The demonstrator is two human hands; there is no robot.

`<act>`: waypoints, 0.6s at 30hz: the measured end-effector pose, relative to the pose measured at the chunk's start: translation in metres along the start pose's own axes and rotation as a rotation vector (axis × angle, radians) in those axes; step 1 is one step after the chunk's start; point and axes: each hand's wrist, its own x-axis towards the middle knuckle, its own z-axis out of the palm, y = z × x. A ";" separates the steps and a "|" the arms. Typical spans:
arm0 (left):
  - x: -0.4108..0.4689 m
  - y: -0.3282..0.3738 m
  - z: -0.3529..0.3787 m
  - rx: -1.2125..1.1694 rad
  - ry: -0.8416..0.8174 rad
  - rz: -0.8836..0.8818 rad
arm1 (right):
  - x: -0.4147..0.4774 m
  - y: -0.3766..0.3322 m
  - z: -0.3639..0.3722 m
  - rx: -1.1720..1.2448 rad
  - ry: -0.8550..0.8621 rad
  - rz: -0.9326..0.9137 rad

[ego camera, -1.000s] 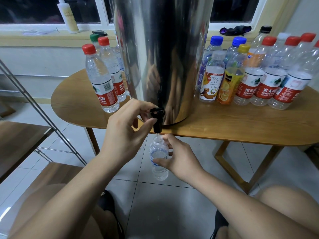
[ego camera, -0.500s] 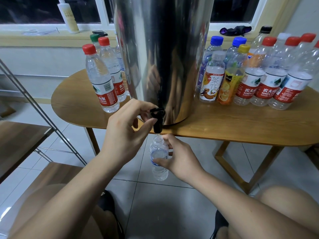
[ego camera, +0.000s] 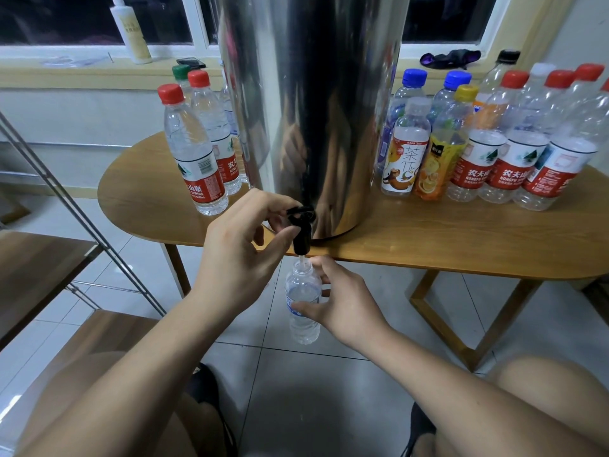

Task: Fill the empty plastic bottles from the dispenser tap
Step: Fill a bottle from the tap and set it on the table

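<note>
the left hand (ego camera: 237, 258) reaches up to the black tap (ego camera: 303, 234) at the foot of the steel dispenser (ego camera: 316, 110). its forefinger curls over the lever and its thumb presses the side of the spout, pinching the tap between them. the right hand (ego camera: 344, 300) is lower, thumb and fingers curled round the upper half of a small clear bottle (ego camera: 303, 324), holding it upright in the air below the edge of the wooden table (ego camera: 445, 239). the bottle has no cap, and its open neck sits just under the spout, a thin thread of water running between the two. how full it is i cannot tell.

the dispenser stands on that table. to its left stand capped water bottles (ego camera: 194, 166), two red caps in front and a green one behind. to its right crowds a cluster of capped bottles (ego camera: 514, 153) with red, blue, yellow, white and black caps, a tea bottle (ego camera: 407, 153) and a yellow juice bottle (ego camera: 440, 159) at the front. behind, on the window sill (ego camera: 66, 72), are a tall white bottle (ego camera: 130, 31), a flat dark object (ego camera: 191, 63) and a crumpled dark cloth (ego camera: 449, 58). a metal rack (ego camera: 75, 206) slants at the left.
</note>
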 end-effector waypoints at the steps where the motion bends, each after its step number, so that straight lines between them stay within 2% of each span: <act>1: 0.000 0.000 0.000 0.000 0.000 0.000 | 0.000 0.000 0.000 0.005 0.001 -0.002; 18: 0.000 0.000 -0.001 -0.001 -0.004 0.003 | 0.000 0.002 0.001 0.020 0.015 -0.018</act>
